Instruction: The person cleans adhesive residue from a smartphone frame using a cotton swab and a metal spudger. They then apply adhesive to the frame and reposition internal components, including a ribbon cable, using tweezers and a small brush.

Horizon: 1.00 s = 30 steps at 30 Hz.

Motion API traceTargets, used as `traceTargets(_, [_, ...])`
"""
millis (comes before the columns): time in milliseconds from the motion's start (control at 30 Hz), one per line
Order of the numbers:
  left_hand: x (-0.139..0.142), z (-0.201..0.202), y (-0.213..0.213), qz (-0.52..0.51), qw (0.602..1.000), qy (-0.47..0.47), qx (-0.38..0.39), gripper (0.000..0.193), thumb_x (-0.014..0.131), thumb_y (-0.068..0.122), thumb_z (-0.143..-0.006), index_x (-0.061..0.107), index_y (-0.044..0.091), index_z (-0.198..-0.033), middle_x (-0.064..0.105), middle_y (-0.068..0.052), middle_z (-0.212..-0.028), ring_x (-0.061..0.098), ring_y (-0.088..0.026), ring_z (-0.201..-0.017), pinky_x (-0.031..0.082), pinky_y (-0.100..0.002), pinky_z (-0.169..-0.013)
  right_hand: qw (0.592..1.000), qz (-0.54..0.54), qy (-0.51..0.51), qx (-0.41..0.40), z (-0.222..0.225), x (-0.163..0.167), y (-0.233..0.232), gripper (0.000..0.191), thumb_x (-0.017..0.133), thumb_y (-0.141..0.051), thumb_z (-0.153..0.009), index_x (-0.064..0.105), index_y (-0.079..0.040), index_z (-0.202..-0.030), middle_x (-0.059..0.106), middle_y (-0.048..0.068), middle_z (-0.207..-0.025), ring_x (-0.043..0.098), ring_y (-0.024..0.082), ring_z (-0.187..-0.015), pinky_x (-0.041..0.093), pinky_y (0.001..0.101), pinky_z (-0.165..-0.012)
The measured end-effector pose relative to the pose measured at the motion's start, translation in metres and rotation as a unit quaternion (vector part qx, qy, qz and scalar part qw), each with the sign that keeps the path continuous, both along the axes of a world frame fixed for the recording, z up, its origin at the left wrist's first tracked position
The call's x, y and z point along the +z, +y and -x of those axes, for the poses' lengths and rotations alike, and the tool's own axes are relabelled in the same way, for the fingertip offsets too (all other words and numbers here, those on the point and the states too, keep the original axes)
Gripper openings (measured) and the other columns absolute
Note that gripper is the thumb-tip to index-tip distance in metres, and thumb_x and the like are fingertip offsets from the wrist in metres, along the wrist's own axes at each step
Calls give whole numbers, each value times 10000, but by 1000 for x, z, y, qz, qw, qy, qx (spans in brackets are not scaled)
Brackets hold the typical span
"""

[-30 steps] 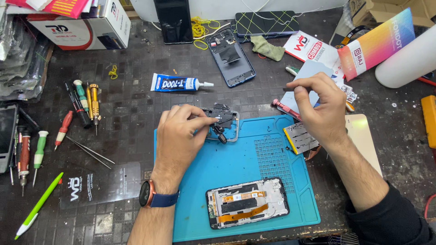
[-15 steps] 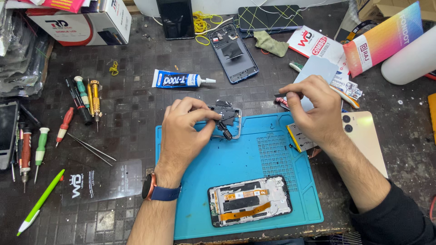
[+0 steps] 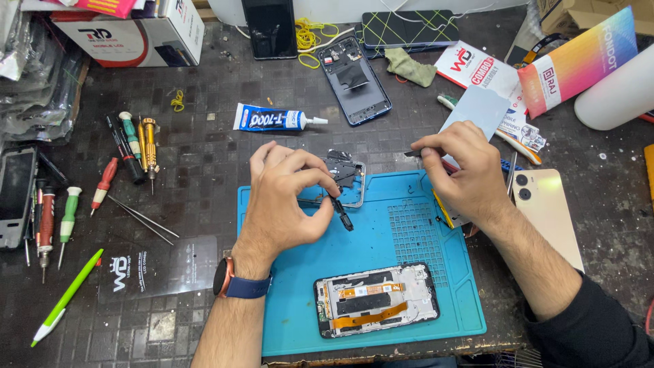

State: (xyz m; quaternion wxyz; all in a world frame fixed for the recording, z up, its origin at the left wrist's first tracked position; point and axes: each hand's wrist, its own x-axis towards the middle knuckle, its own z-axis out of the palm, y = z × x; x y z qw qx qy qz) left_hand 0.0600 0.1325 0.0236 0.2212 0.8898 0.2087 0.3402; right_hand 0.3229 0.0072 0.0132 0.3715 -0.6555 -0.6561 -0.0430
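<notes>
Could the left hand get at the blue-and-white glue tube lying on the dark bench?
Probably yes: the glue tube lies just beyond the left hand with bare bench between, though its fingers pinch a small black part.

- A blue and white glue tube lies up and left of the fingers.
- A blue phone back lies above the fingers.
- An opened phone lies well below them, on the blue mat.
- Screwdrivers lie far to the left.
- A green pen lies far down and left.
- A gold phone lies to the right.
</notes>
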Motion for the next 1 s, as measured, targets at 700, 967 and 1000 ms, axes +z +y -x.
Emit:
traceTargets(700, [-12, -2, 6, 50, 990, 93, 90, 68, 720, 200, -738, 786, 190, -751, 742, 36, -860, 666, -173, -913, 184, -662, -1186, 999, 16, -37, 5, -1, -5, 1, 91, 673, -39, -940, 735, -91, -982, 637, 30, -851, 604, 189, -857, 464, 355, -837])
traceTargets(967, [-11, -1, 8, 31, 990, 81, 112, 56, 737, 181, -724, 790, 184, -741, 727, 32, -866, 644, -196, -913, 179, -672, -1176, 999, 15, -41, 12, -1, -5, 2, 89, 677, -43, -932, 733, -85, -987, 631, 37, -851, 596, 194, -851, 458, 358, -830])
traceTargets(1000, [-12, -1, 7, 30, 990, 77, 116, 54, 737, 182, -733, 789, 182, -747, 724, 33, -870, 640, -198, -918, 185, -669, -1180, 999, 18, -41, 10, -1, -5, 2, 88, 678, -41, -933, 735, -85, -983, 629, 35, -843, 593, 194, -845, 456, 359, -826])
